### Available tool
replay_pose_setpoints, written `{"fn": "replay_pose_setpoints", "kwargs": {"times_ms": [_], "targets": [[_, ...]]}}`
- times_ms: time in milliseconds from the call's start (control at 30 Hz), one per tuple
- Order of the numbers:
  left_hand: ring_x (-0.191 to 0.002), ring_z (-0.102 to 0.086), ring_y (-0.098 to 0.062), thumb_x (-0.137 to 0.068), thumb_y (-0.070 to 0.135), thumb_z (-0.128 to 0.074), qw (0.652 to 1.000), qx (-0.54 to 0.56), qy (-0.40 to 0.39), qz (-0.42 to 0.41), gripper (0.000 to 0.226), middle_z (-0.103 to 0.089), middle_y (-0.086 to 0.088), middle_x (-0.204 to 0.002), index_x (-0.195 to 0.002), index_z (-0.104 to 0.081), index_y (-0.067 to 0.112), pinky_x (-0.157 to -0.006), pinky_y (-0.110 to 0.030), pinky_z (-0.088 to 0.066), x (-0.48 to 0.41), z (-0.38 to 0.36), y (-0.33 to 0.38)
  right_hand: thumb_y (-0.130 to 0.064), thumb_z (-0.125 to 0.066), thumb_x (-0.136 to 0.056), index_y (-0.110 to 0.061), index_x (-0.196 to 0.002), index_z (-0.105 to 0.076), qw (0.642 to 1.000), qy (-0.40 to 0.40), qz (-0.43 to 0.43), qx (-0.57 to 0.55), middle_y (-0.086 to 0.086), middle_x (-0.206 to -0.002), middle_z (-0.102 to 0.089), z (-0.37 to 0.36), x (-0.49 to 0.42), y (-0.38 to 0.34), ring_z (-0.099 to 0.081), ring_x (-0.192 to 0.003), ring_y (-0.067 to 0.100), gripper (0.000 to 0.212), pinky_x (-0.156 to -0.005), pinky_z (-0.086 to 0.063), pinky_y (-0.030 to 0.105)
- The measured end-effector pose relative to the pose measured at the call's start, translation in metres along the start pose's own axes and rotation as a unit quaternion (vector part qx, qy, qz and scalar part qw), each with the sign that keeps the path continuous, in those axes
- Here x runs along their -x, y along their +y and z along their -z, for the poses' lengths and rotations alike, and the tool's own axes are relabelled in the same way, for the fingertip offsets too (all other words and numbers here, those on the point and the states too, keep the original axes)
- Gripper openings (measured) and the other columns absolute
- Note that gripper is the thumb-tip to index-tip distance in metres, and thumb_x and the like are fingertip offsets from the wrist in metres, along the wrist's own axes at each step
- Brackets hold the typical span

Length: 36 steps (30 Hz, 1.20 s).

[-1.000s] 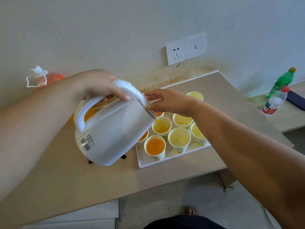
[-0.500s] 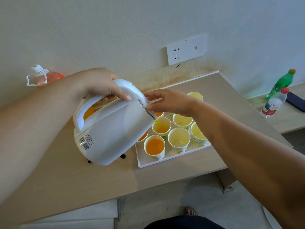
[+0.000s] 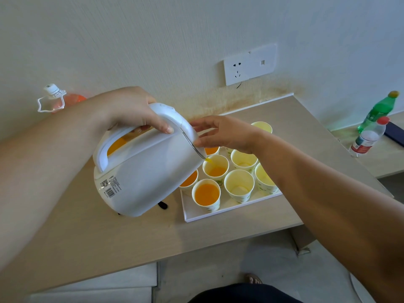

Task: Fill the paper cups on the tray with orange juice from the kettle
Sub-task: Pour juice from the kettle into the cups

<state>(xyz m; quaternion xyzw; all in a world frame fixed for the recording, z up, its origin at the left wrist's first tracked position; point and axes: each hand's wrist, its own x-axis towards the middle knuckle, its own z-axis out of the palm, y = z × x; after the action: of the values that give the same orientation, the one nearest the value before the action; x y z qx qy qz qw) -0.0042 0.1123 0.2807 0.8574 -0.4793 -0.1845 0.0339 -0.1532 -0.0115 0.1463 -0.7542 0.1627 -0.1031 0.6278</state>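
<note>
Left hand tips the white kettle over the tray while the right hand steadies its lid.
The left hand's fingers wrap the handle. The right hand's fingers lie outstretched against the lid edge. A thin orange stream drops from the spout into a partly filled paper cup in the tray's middle row, on the wooden surface.
</note>
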Motion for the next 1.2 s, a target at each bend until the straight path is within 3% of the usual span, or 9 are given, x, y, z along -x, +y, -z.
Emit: {"fn": "replay_pose_setpoints", "kwargs": {"times_ms": [600, 767, 900, 1033, 1200], "targets": [[-0.051, -0.051, -0.018, -0.067, 0.042, -0.080, 1.000, -0.023, 0.009, 0.004, 0.036, -0.056, -0.001, -0.054, -0.070, -0.062, 0.012, -0.053, -0.026, -0.036, 0.012, 0.007, 0.008, -0.022, -0.076, -0.079, -0.025, -0.130, -0.055, 1.000, 0.016, 0.009, 0.004, -0.002, -0.125, -0.060, -0.001, 0.005, -0.008, -0.065, -0.105, 0.013, 0.056, -0.094, -0.052, 0.031], [-0.049, -0.050, -0.017, -0.068, 0.041, -0.080, 1.000, -0.026, 0.015, 0.001, 0.035, -0.053, 0.004, -0.046, -0.066, -0.059, 0.013, -0.052, -0.026, -0.035, 0.015, 0.007, 0.009, -0.021, -0.075, -0.080, -0.026, -0.129, -0.055, 1.000, 0.017, 0.013, 0.004, -0.002, -0.126, -0.060, -0.003, 0.006, -0.011, -0.065, -0.104, 0.012, 0.054, -0.090, -0.052, 0.024], [-0.051, -0.052, -0.019, -0.067, 0.041, -0.081, 0.999, -0.025, 0.021, 0.001, 0.036, -0.056, 0.000, -0.052, -0.069, -0.060, 0.011, -0.054, -0.026, -0.037, 0.016, 0.009, 0.009, -0.022, -0.076, -0.079, -0.030, -0.125, -0.057, 1.000, 0.016, 0.019, 0.007, -0.002, -0.125, -0.060, -0.003, 0.007, -0.013, -0.065, -0.104, 0.011, 0.051, -0.093, -0.052, 0.028], [-0.051, -0.052, -0.020, -0.066, 0.041, -0.081, 1.000, -0.022, 0.022, 0.003, 0.035, -0.058, -0.003, -0.054, -0.070, -0.062, 0.012, -0.054, -0.027, -0.037, 0.018, 0.012, 0.010, -0.020, -0.074, -0.080, -0.028, -0.126, -0.057, 0.999, 0.014, 0.028, 0.005, -0.002, -0.125, -0.061, -0.002, 0.009, -0.017, -0.065, -0.103, 0.008, 0.050, -0.084, -0.052, 0.017], [-0.051, -0.052, -0.020, -0.066, 0.041, -0.081, 0.999, -0.025, 0.025, 0.004, 0.038, -0.059, -0.005, -0.056, -0.074, -0.063, 0.009, -0.056, -0.028, -0.038, 0.020, 0.013, 0.011, -0.020, -0.074, -0.080, -0.027, -0.127, -0.057, 0.999, 0.014, 0.031, 0.004, -0.002, -0.125, -0.061, -0.002, 0.010, -0.018, -0.065, -0.102, 0.007, 0.051, -0.081, -0.052, 0.015]]}}
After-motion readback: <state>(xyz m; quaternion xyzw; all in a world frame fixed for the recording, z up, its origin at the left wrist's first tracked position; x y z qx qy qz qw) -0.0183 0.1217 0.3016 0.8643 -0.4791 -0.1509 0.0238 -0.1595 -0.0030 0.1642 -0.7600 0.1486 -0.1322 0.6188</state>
